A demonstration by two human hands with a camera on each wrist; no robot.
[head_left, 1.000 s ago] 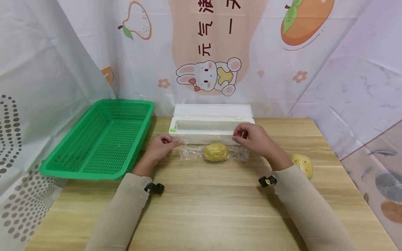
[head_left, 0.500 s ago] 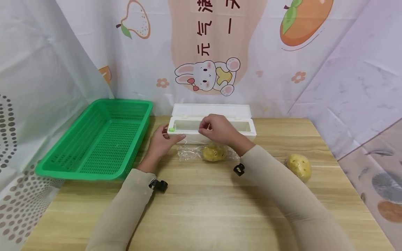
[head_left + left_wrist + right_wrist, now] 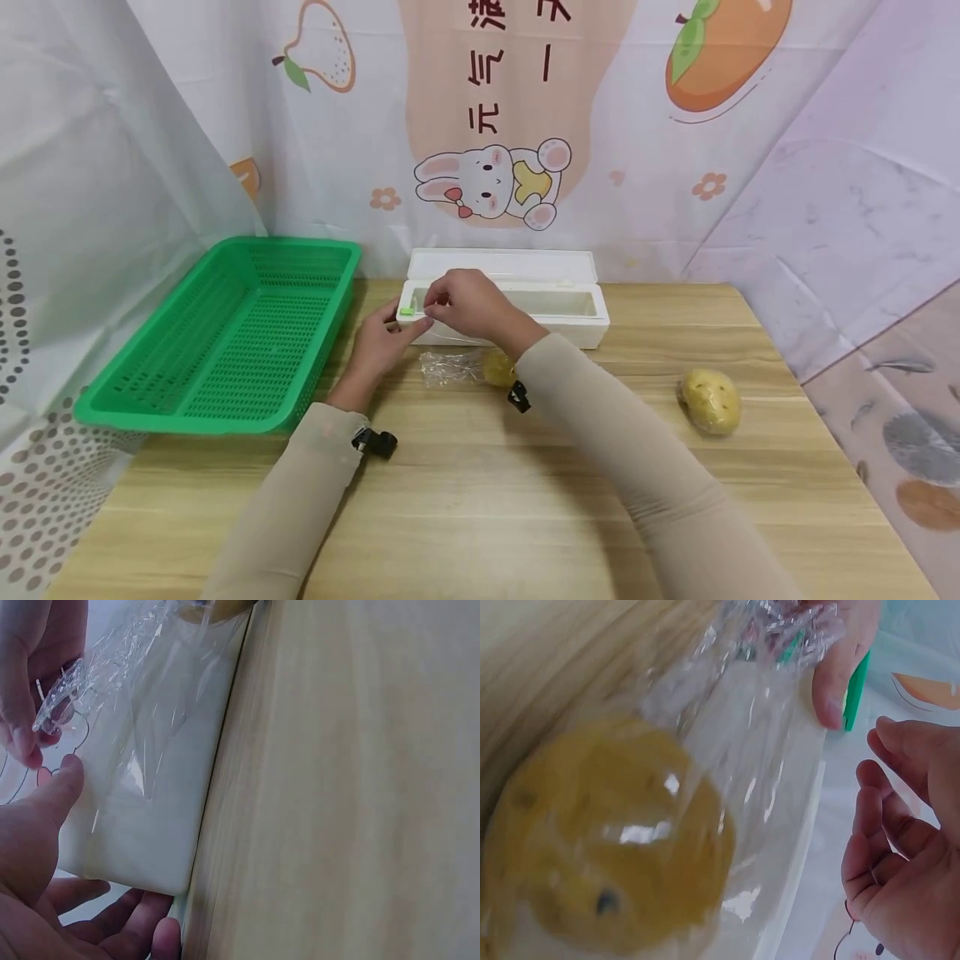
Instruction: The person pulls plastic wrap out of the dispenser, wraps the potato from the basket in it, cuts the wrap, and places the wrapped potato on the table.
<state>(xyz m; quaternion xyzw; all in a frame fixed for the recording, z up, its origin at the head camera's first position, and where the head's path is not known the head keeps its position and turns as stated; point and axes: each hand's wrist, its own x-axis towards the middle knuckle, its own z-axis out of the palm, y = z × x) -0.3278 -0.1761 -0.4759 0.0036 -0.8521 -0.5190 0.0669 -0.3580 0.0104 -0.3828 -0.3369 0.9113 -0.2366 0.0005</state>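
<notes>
A white plastic-wrap dispenser point(image 3: 517, 335) stands at the back of the table with its lid raised. My left hand point(image 3: 381, 340) grips its left end, thumb at the front top edge and fingers around the end, as the left wrist view shows point(image 3: 67, 862). Above that end is my right hand point(image 3: 472, 304), near the green slider point(image 3: 407, 312). In the right wrist view its thumb and fingers point(image 3: 911, 806) are loosely bent and apart, holding nothing visible. A potato point(image 3: 615, 832) under clear film point(image 3: 450, 367) lies in front of the dispenser, partly hidden by my right forearm.
A second film-wrapped potato point(image 3: 712, 402) lies on the right of the wooden table point(image 3: 450, 500). The green basket point(image 3: 315, 392) occupies the left side. A printed curtain point(image 3: 330, 167) hangs close behind the dispenser.
My right hand has swept left along the dispenser from its right end to its left end. My left hand has moved from the front left corner to hold the left end.
</notes>
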